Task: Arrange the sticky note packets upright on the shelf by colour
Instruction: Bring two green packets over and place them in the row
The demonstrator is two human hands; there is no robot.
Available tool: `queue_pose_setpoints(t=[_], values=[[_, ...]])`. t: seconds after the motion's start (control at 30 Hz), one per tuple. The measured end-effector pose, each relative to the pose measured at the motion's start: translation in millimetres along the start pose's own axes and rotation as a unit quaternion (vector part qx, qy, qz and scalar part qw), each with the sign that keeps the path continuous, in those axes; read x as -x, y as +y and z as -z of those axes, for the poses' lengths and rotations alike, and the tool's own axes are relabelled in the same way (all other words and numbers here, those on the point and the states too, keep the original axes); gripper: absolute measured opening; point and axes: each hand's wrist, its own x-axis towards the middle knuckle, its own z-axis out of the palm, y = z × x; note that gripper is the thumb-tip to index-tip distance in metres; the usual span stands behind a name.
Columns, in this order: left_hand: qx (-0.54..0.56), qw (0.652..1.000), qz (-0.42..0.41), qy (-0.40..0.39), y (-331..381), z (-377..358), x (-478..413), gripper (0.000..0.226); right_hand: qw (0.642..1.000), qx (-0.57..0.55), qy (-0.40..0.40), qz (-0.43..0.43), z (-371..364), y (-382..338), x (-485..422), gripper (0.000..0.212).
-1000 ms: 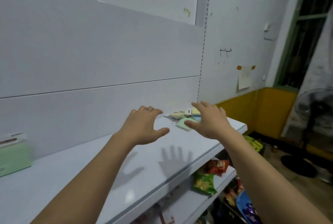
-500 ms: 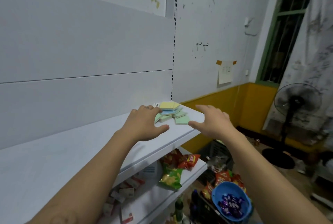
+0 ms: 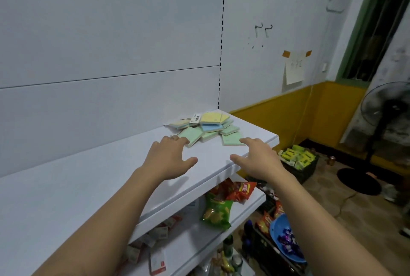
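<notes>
A loose pile of sticky note packets (image 3: 208, 128) lies flat at the far right end of the white shelf (image 3: 93, 178). Yellow packets (image 3: 210, 117) are on top, a blue one (image 3: 210, 128) in the middle, several green ones around them. My left hand (image 3: 170, 158) hovers with spread fingers, its fingertips at the near edge of a green packet (image 3: 190, 134). My right hand (image 3: 257, 158) is spread too, its index finger at another green packet (image 3: 231, 139). Neither hand holds anything.
Lower shelves carry snack bags (image 3: 218, 211) and small packets (image 3: 155, 251). A blue bowl of sweets (image 3: 286, 240) and a crate of green boxes (image 3: 297, 158) sit on the floor to the right. A standing fan (image 3: 386, 111) is at the far right.
The view has swung right and closer to the pile. Both hands have come up to the near edge of the packets, still spread and holding nothing.
</notes>
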Motion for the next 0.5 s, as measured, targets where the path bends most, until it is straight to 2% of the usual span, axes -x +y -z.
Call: queue_pose_setpoints(t=[0.33,0.5], values=[[0.076,0.997,0.014,-0.014,-23.4,-42.8,-75.4,0.063,0.997,0.037,-0.033,-0.064,-23.9,3.6,-66.9,0.067],[0.077,0.997,0.014,-0.022,-25.9,-65.6,-100.8,0.063,0.995,0.045,-0.027,-0.086,-43.2,9.1,-84.5,0.064]])
